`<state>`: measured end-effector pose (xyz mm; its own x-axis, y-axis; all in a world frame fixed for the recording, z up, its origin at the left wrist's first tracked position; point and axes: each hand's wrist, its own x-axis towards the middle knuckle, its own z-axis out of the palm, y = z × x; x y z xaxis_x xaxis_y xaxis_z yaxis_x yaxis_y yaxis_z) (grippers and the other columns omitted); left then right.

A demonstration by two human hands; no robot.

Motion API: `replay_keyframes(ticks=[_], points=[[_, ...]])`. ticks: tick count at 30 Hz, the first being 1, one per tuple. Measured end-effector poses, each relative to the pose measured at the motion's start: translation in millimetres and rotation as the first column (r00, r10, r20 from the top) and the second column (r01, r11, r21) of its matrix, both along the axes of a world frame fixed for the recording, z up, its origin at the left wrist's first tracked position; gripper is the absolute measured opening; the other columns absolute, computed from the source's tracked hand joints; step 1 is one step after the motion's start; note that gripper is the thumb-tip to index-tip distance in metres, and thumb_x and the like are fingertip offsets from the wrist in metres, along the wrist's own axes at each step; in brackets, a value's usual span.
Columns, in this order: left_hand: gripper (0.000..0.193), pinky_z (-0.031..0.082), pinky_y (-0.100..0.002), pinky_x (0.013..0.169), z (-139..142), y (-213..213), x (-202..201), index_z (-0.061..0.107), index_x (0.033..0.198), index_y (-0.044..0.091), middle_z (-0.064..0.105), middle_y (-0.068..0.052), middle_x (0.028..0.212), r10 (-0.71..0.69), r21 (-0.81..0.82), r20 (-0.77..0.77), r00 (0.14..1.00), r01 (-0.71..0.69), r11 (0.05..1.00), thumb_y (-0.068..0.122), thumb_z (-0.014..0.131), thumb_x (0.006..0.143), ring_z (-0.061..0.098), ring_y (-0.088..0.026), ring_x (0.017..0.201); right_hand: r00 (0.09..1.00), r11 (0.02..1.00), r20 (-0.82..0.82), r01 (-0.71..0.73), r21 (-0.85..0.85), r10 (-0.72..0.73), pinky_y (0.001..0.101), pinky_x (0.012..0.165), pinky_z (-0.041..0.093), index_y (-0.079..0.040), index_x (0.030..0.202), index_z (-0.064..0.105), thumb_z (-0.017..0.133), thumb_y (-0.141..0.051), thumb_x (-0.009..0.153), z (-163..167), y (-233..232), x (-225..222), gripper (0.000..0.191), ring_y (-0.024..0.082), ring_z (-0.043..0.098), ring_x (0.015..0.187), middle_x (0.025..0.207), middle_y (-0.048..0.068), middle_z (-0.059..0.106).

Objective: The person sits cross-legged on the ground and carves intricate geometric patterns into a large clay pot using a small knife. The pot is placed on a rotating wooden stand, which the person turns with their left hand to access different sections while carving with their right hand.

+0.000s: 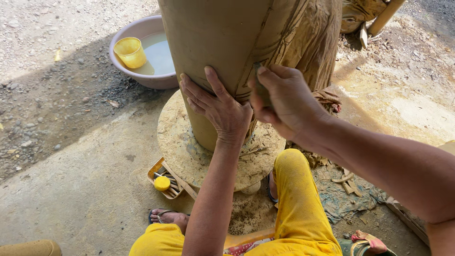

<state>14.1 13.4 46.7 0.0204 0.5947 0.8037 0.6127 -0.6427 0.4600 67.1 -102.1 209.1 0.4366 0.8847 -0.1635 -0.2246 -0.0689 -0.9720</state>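
The tall clay vessel point(222, 42) stands upright on a round turning disc point(180, 142), its long axis vertical, rising toward 12 o'clock from both hands. The left hand point(220, 106) lies flat against its lower wall, fingers point(196, 92) spread open and holding nothing. Just at 3 o'clock of it, the right hand point(284, 102) pinches a small dark scraper point(261, 87) against the wall, equally near. A water basin point(142, 71) sits at 10 o'clock.
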Motion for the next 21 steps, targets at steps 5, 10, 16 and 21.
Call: replay_keyframes(ticks=[5, 10, 16, 21], points=[[0.126, 0.024, -0.081, 0.113, 6, -2, -3, -0.006, 0.164, 0.022, 0.001, -0.036, 0.163, -0.016, -0.022, -0.029, 0.999, 0.016, 1.0, 0.028, 0.083, 0.075, 0.01, -0.059, 0.154, 0.959, 0.985, 0.231, -0.15, -0.084, 0.166, 0.0288, 0.032, 0.031, -0.003, 0.093, 0.056, 0.04, -0.024, 0.108, 0, -32, 36, 0.03, 0.012, 0.035, 0.034, 0.051, 0.002, 0.046], [0.128, 0.022, -0.078, 0.115, 8, -5, -6, -0.007, 0.163, 0.02, 0.001, -0.038, 0.161, -0.037, 0.003, -0.016, 0.999, 0.037, 0.999, 0.023, 0.084, 0.073, 0.011, -0.059, 0.152, 0.575, 0.994, 0.813, -0.105, -0.032, 0.087, 0.0259, 0.039, 0.041, -0.006, 0.104, 0.059, 0.044, -0.017, 0.111, -30, -39, 67, 0.02, 0.007, 0.046, 0.051, 0.066, 0.004, 0.05], [0.131, 0.02, -0.076, 0.119, 10, -6, -7, -0.007, 0.162, 0.016, 0.001, -0.039, 0.16, -0.069, -0.027, -0.035, 0.997, 0.068, 0.997, 0.017, 0.082, 0.065, 0.01, -0.06, 0.151, 0.294, 0.982, 0.949, -0.115, 0.152, -0.112, 0.0272, 0.033, 0.04, -0.005, 0.092, 0.052, 0.043, -0.014, 0.114, -60, -22, 83, 0.025, 0.01, 0.05, 0.039, 0.059, 0.004, 0.053], [0.132, 0.019, -0.074, 0.121, 11, -6, -8, -0.007, 0.161, 0.016, 0.001, -0.036, 0.161, -0.055, -0.07, -0.061, 0.997, 0.05, 0.996, 0.015, 0.083, 0.064, 0.009, -0.059, 0.152, 0.242, 0.98, 0.96, -0.099, 0.171, -0.143, 0.0275, 0.029, 0.038, -0.006, 0.092, 0.051, 0.044, -0.014, 0.113, -56, -18, 75, 0.023, 0.01, 0.047, 0.036, 0.054, 0.003, 0.049]])
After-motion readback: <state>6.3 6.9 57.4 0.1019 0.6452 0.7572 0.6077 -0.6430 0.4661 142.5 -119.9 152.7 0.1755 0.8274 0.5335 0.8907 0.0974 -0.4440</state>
